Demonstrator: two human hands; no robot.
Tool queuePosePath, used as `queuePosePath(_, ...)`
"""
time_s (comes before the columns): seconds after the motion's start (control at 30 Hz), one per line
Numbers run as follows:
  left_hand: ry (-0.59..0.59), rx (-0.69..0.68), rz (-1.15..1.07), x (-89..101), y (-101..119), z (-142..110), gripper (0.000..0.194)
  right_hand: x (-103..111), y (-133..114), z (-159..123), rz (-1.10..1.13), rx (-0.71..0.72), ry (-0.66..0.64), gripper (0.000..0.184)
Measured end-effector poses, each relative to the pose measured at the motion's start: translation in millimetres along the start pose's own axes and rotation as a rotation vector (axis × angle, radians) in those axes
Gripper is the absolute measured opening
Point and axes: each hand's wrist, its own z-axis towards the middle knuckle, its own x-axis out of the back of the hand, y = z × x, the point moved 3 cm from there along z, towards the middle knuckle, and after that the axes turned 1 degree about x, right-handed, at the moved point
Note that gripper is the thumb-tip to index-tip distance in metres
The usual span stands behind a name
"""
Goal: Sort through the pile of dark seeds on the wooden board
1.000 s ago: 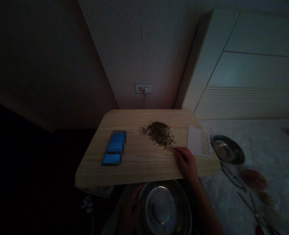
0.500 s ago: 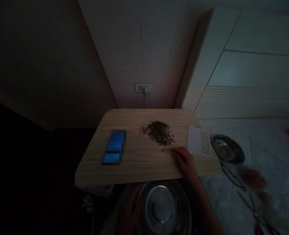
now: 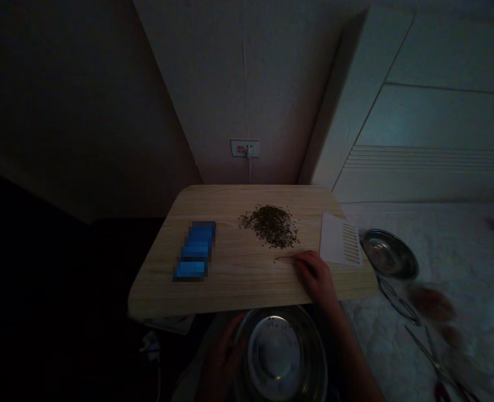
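Small dark greenish-brown grains (image 3: pixel 273 224) lie in a loose pile on the light wooden table (image 3: pixel 230 279). My right hand (image 3: pixel 312 271), fingers pinched, rests on the table just below the pile. It holds a thin wire with a bent tip (image 3: pixel 284 257) that points left. One stray grain (image 3: pixel 274 262) sits by that tip, apart from the pile. Below the table edge, my left hand (image 3: pixel 224 357) grips the left rim of a shiny metal bowl (image 3: pixel 320 357). A few dark specks show inside the bowl. The left fingertips are dim and partly hidden.
A pixelated blue-lit device (image 3: pixel 195 251) lies on the table's left. At its right edge is a white slotted plastic board (image 3: pixel 334 240). Beyond stand a second metal bowl (image 3: pixel 389 254), glasses (image 3: pixel 399 301) and scissors (image 3: pixel 433 357) on a white quilt (image 3: pixel 451 251). Behind is a wall socket (image 3: pixel 244 148).
The wire tip has shifted slightly left, and a single grain now shows beside it. The left hand and the bowl have stayed in place.
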Motion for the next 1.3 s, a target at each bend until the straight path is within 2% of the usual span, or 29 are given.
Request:
queuePosePath(0.93,0.005,-0.011,-0.016,2.1,11.0,-2.7,0.038,-4.3,-6.2,1.5,0.017,0.057,-0.164,0.019)
queuePosePath(1.3,-0.018,0.010,-0.020,1.0,6.6,-0.9,0.038,-5.9,-6.8,-1.8,0.032,0.060,-0.230,0.016)
